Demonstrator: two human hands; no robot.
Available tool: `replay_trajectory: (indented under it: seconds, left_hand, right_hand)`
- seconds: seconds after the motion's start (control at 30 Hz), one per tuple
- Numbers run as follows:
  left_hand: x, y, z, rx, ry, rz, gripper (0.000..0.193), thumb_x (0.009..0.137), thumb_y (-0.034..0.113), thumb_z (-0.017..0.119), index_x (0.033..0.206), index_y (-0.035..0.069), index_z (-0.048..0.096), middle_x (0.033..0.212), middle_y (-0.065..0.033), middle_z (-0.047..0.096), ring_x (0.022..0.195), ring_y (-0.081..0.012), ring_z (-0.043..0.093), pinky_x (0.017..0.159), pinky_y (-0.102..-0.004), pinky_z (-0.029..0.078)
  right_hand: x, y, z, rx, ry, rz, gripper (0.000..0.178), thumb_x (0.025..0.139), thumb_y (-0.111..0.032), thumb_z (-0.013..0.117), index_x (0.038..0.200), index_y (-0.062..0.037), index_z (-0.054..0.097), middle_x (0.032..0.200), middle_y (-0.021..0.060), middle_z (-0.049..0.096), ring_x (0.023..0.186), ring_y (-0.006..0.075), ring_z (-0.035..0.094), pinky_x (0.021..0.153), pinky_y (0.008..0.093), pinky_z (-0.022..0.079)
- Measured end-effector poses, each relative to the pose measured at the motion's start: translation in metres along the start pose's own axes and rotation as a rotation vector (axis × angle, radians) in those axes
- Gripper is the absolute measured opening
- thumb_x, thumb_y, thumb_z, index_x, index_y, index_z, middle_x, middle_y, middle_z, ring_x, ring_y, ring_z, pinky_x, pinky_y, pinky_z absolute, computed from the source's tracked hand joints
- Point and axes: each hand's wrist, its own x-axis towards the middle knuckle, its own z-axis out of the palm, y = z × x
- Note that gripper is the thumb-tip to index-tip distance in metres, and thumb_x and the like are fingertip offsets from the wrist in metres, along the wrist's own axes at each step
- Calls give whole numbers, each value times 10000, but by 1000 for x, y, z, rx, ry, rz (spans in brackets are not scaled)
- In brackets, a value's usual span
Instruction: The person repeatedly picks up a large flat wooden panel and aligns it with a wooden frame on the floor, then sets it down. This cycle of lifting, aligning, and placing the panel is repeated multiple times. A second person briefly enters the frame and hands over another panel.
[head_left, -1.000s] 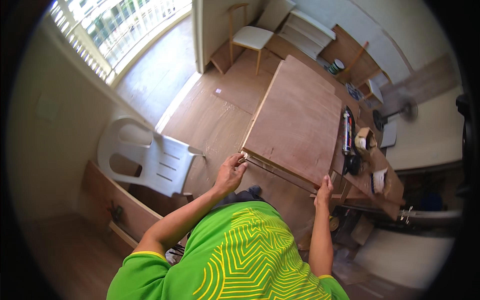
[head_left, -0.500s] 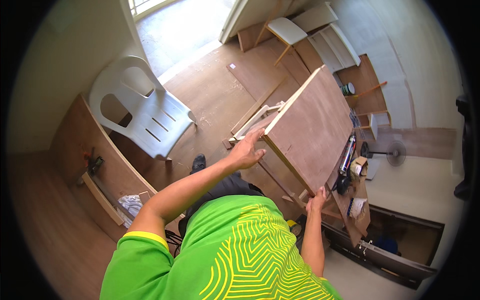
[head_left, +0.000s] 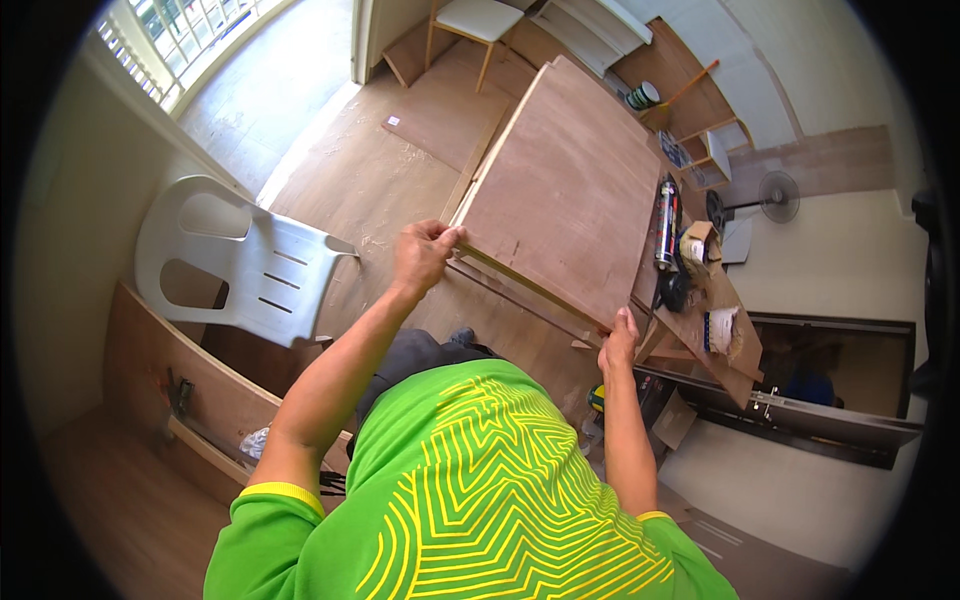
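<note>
A large brown plywood panel (head_left: 560,190) with pale edges lies tilted in front of me, spanning much of the middle. My left hand (head_left: 425,255) pinches its near left corner, thumb and fingers closed over the edge. At the near right corner, my right hand (head_left: 618,340) grips the edge with the thumb up and the other fingers partly hidden. Beneath the panel, most of the wooden frame is covered. Just right of the panel, a dark-and-silver cartridge tube (head_left: 665,222) lies on a wooden board (head_left: 735,345).
A white plastic chair (head_left: 285,265) stands to my left, beside a curved-looking wooden board (head_left: 150,330) with tools on it. Torn cardboard packaging (head_left: 700,245) sits right of the tube. Farther off are a paint can (head_left: 643,96), a fan (head_left: 778,196) and a white-seated chair (head_left: 478,18).
The panel has swung down flatter and leftward, covering the frame that showed beneath it. My left hand has shifted from resting against the corner to pinching it. The view has also turned.
</note>
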Motion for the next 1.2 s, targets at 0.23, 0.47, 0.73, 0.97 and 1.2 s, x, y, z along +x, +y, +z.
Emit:
replay_trajectory:
  seconds: [0.23, 0.47, 0.73, 0.97, 1.2]
  left_hand:
    - [-6, 3, 12, -92, 115, -6, 280, 948, 234, 695, 906, -35, 758, 700, -65, 687, 595, -109, 614, 556, -259, 514]
    - [-16, -8, 37, -21, 316, 81, 276, 1003, 242, 643, 1006, -31, 685, 843, -86, 701, 705, -130, 671, 634, -267, 568]
    - [-24, -22, 89, -88, 612, 164, 276, 1022, 242, 612, 1148, -4, 606, 929, -85, 667, 716, -144, 679, 609, -277, 588]
    - [-26, -13, 104, -491, 631, -40, 575, 963, 311, 696, 1330, -36, 420, 1128, -215, 594, 771, -300, 704, 667, -405, 631]
    - [-67, -27, 174, -643, 216, -301, 635, 892, 439, 754, 1240, -48, 542, 1183, -246, 611, 972, -393, 662, 810, -501, 601]
  right_hand:
    - [-4, -17, -14, 68, -149, 98, 492, 1016, -282, 629, 1426, -32, 525, 1093, 9, 671, 926, 131, 645, 709, 316, 556]
    - [12, -30, -24, 87, -365, 51, 422, 959, -227, 716, 1297, -11, 585, 1060, 29, 683, 925, 111, 629, 813, 294, 524]
    - [33, -37, -33, 92, -593, 130, 295, 948, -173, 722, 1146, -10, 577, 990, 52, 681, 852, 102, 622, 795, 262, 514]
    - [41, -41, -34, 73, -664, 115, 302, 949, -164, 712, 1142, -16, 532, 912, 45, 650, 806, 107, 613, 672, 279, 533]
    - [51, -24, -34, 97, -679, 85, 360, 932, -185, 740, 1160, 2, 533, 977, 64, 641, 838, 115, 606, 759, 269, 512]
